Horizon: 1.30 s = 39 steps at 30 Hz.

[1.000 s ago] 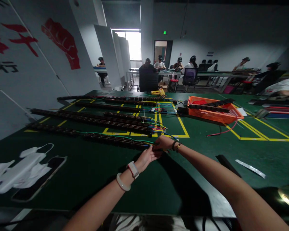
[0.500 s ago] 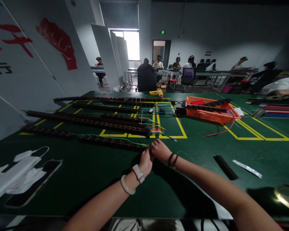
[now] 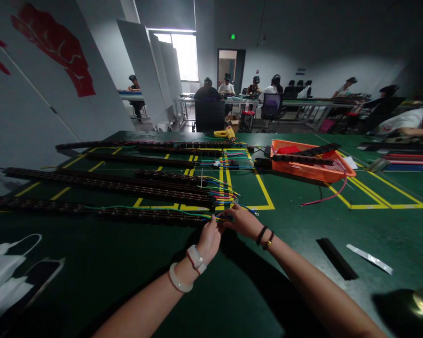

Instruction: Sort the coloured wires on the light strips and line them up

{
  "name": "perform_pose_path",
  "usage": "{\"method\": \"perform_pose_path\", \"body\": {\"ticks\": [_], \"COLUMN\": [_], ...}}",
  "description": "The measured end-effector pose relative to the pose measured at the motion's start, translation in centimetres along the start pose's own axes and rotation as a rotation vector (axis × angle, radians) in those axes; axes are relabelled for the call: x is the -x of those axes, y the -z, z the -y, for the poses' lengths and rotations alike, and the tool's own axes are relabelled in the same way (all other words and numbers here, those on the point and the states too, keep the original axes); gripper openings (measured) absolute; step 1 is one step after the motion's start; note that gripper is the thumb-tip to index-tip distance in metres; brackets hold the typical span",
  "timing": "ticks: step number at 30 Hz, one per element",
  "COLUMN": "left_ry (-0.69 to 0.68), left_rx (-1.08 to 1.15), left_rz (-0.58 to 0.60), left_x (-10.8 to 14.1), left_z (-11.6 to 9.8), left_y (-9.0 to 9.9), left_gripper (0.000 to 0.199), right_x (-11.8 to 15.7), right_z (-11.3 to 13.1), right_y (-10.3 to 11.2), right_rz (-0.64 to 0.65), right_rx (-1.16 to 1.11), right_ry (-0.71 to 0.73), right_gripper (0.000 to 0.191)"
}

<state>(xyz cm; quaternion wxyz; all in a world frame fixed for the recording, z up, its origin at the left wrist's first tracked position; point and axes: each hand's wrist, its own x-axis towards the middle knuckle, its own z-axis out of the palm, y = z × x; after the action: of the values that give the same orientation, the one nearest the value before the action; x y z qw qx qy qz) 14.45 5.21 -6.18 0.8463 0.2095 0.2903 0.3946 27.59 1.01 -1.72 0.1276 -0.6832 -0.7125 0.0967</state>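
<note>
A long black-wrapped wire harness (image 3: 144, 217) lies crosswise nearest me, a green wire running along it. At its right end, thin coloured wires (image 3: 207, 217) come out between my fingers. My left hand (image 3: 210, 237) is closed in a pinch on these wire ends. Close beside it, my right hand (image 3: 245, 221) has its thumb and fingers bent together at the same wires, the tips partly hidden. Just beyond lies a thicker group of black harnesses (image 3: 169, 190) with several coloured leads (image 3: 229, 196) fanning out from the right ends.
An orange basket (image 3: 303, 172) holding black harness pieces stands back right, a red wire (image 3: 324, 201) hanging from it. At the back lies a yellow heat gun (image 3: 225, 134). A black strip (image 3: 336, 258) and a white strip (image 3: 369, 258) lie right; a phone (image 3: 38, 281) left.
My right hand has shifted slightly right and its fingers have loosened, showing more wire between the hands. My left hand stays at the wire ends. The head view has tilted and moved a little.
</note>
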Motion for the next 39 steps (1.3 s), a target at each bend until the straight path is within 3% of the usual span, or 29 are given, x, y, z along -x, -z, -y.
{"method": "perform_pose_path", "body": {"ticks": [7,13,17,20,26,30,35,39], "left_ry": [-0.014,-0.015,0.007,0.030,0.050,0.018,0.033,0.072], "left_rx": [0.011,0.010,0.002,-0.023,-0.063,-0.081,-0.086,-0.085], "left_rz": [0.045,0.040,0.116,0.109,0.097,0.078,0.109,0.135], "left_x": [-0.5,-0.6,-0.3,0.0,0.1,-0.1,0.1,0.4], "left_z": [0.5,0.7,0.4,0.2,0.4,0.7,0.4,0.1], "left_y": [1.2,1.5,1.3,1.2,1.3,1.5,1.4,1.3], "left_gripper": [0.016,0.016,0.024,0.028,0.026,0.026,0.033,0.036], "right_x": [-0.4,0.1,0.6,1.1,1.9,2.6,5.0,6.8], "right_z": [-0.7,-0.7,-0.1,0.4,1.3,1.2,0.0,-0.5], "right_y": [-2.4,-2.4,-2.4,-2.9,-4.7,-3.9,-1.6,-1.8], "right_rz": [0.035,0.024,0.004,-0.001,-0.132,-0.209,-0.327,-0.258], "right_rx": [-0.036,-0.054,0.167,0.374,0.538,0.415,0.180,0.200], "right_ry": [-0.041,-0.005,0.027,0.083,0.152,0.175,0.026,-0.116], "right_gripper": [0.040,0.046,0.035,0.037,0.041,0.040,0.037,0.035]}}
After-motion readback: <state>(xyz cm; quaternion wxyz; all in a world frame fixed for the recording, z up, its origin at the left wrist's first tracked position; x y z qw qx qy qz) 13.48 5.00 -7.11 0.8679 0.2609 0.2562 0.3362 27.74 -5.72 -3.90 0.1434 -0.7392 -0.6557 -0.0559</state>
